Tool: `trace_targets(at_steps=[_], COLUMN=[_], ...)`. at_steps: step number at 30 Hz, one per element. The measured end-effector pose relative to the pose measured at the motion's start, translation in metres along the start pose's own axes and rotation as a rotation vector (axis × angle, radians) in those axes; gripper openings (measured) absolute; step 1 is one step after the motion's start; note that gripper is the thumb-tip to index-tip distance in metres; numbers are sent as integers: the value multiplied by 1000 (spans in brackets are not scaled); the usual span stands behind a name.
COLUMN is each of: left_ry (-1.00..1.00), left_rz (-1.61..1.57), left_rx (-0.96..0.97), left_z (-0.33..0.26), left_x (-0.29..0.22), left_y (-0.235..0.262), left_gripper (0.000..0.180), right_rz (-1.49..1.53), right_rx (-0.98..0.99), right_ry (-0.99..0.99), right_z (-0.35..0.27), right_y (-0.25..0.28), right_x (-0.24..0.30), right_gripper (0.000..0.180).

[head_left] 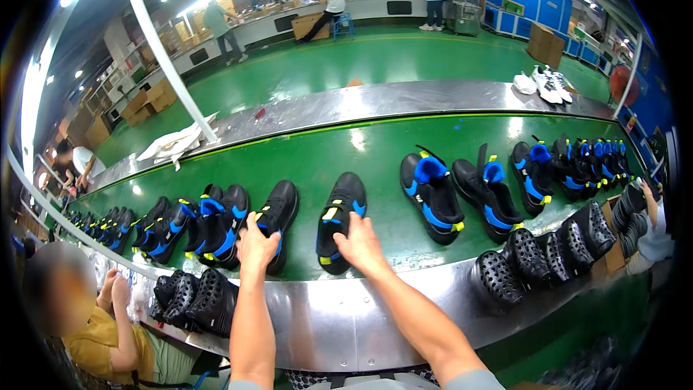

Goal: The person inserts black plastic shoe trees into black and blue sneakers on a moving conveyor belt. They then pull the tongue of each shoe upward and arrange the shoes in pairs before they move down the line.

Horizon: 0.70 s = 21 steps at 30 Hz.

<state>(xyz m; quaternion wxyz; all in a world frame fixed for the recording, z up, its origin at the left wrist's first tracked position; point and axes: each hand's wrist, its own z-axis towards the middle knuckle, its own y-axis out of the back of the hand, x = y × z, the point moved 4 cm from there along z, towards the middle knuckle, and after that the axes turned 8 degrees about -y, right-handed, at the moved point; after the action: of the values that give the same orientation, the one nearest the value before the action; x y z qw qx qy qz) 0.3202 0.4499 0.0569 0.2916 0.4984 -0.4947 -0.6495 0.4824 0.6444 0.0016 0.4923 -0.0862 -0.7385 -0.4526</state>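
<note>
Two black sneakers with blue sides and yellow-green tabs lie on the green conveyor belt in front of me, toes pointing away. My left hand [257, 247] is closed at the collar of the left sneaker [280, 202]. With fingers and thumb, my right hand [361, 245] grips the collar of the right sneaker [345, 191]. The parts of both shoes under my fingers are hidden. Beside my left hand stand more matching shoes [234, 209]. To the right of my right hand lies another open-collared sneaker [433, 198] with its tongue raised.
Black perforated shoe-shaped pieces rest on the near metal ledge [339, 325], at left [213, 300] and right [498, 278]. White shoes [552, 85] and white cloth [173, 141] lie on the far ledge. A co-worker in yellow [108, 339] sits at left; another person's arm [653, 209] shows at right.
</note>
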Motion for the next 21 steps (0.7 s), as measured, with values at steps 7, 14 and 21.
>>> trace_targets(at_steps=[7, 14, 21], left_ry=[-235, -773, -822], left_rz=[-325, -424, -609], left_rx=[-88, -531, -293], left_z=[7, -106, -154], left_x=[-42, -51, -58], left_y=[3, -16, -97], left_gripper=[79, 23, 20], right_rz=[140, -818, -1026], right_rx=[139, -87, 137], right_ry=[149, -154, -667], right_z=[31, 50, 79], right_y=[-37, 215, 292], right_x=[25, 34, -118], right_gripper=[76, 30, 50])
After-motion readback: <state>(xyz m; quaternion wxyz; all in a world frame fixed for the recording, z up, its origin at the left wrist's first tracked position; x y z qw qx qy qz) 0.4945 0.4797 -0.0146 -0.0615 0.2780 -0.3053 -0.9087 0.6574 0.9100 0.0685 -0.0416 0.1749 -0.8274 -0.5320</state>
